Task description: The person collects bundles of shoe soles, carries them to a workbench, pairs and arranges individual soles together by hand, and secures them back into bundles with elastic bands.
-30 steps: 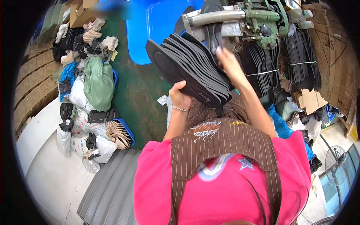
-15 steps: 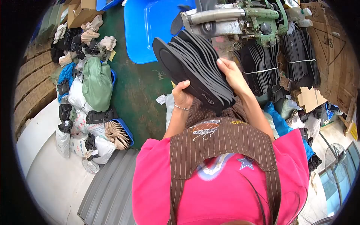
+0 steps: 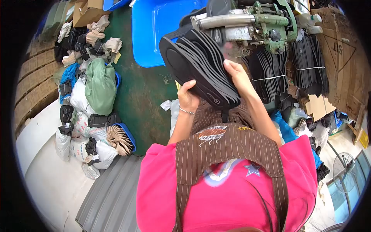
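Note:
A thick stack of black insoles with grey edges is held in front of my chest, tilted with the toe ends up and to the left. Wrapped round its lower left side is my left hand, thumb lying on the face of the front insole. My right hand grips the right side, thumb against the edges. Pale lettering shows near the heel of the front insole. Just beyond the stack is a green machine with a metal roller; a loose black insole shows at that roller.
A blue bin stands beyond the stack on the green table. Two tied insole bundles, one nearer and one farther right, lie by the machine. Bags, including a green one, crowd the left; a fan stands at right.
The insoles in my hands sit closer together, and the front one has turned slightly more toward me. Both hands keep nearly the same place. Black insoles at the roller have shifted.

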The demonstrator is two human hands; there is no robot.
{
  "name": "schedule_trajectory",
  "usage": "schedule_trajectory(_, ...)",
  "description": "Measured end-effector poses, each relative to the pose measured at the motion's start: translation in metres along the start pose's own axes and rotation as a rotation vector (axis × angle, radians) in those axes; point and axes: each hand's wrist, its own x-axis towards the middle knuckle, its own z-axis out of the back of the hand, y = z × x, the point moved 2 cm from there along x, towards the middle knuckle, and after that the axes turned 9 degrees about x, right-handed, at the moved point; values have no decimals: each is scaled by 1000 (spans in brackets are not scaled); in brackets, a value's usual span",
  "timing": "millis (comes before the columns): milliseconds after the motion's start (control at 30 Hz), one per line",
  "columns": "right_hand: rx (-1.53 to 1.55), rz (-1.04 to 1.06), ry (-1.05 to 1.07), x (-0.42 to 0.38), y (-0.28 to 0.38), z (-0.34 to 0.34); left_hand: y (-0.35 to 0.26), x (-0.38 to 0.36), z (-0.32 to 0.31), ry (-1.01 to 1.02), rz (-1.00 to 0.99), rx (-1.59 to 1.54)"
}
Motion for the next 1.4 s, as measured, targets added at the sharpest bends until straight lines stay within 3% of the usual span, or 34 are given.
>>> schedule_trajectory(33,-4,-5,3,3,-4,4,0,-1,2,-5,-2,-5)
schedule_trajectory(133,114,267,-325,32,-6,27,-7,-1,0,35,21,-99)
schedule_trajectory(167,115,222,-337,46,-3,31,-6,1,1,35,20,-104)
schedule_trajectory(233,-105,201,-287,52,14,18,-4,4,6,21,46,-106)
schedule_trajectory(267,49,127,-98,39,18,3,-3,4,4,10,21,-72)
schedule_trajectory(300,-214,55,-137,27,22,-2,-4,7,2,16,13,-74)
schedule_trajectory(367,-243,124,123,17,-8,7,-4,6,-1,25,9,-26)
schedule_trajectory(400,-142,167,-39,9,-8,3,-2,6,-1,45,26,-46)
schedule_trajectory(433,-143,161,-42,10,-11,7,-1,4,-1,40,30,-48)
schedule_trajectory(500,170,199,-308,21,-15,26,-1,4,0,67,34,-73)
schedule_trajectory(533,105,274,-348,29,-6,26,0,6,1,65,33,-72)
schedule_trajectory(567,108,296,-278,37,2,24,1,8,4,65,37,-56)
schedule_trajectory(700,-124,-2,-115,18,19,-7,5,8,-9,44,-32,-19)
schedule_trajectory(767,-186,119,-40,9,-1,3,3,5,-9,72,41,-41)
schedule_trajectory(833,115,123,-181,8,-10,12,10,2,-4,105,47,-63)
schedule_trajectory(933,57,236,-401,30,-1,31,13,8,2,109,74,-94)
schedule_trajectory(1033,47,194,-194,28,28,1,12,2,-2,94,96,-95)
schedule_trajectory(1133,-181,84,-110,15,-4,9,5,6,-13,102,56,-47)
schedule_trajectory(1167,-28,65,20,5,-7,6,4,4,-14,116,51,-21)
schedule_trajectory(1200,-25,90,-180,5,-7,8,6,0,-17,104,16,-2)
schedule_trajectory(1233,-77,140,-244,13,-10,21,7,-1,-16,98,17,-1)
schedule_trajectory(1300,118,166,-282,36,-8,36,9,0,-13,63,18,59)
schedule_trajectory(1400,-6,155,-161,46,13,23,4,-3,-20,5,-76,188)
